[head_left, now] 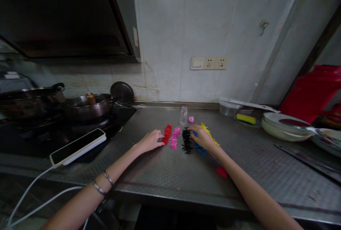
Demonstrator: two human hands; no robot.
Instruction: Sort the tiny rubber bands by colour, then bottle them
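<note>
Small thin loops that look like rubber bands lie in rows sorted by colour on the metal counter. My left hand (151, 140) rests beside the red row (167, 134), thumb and fingertips apart at its left edge. My right hand (203, 137) reaches over the blue row (199, 149), its bent fingertips close together at the top of the black row (187, 141). Whatever those fingertips hold is too small to make out. Between the hands is the pink row (175, 137); the yellow row (209, 133) is partly behind my right hand. A clear bottle (183, 115) stands behind the black row, beside a pink cap (191, 119).
A red flat piece (221, 172) lies by my right forearm. Left are a phone (78, 147) with a white cable, and a pan (89, 106) on the stove. Right are a yellow sponge (245, 119), stacked bowls (286, 135) and a dark, long flat object (306, 162).
</note>
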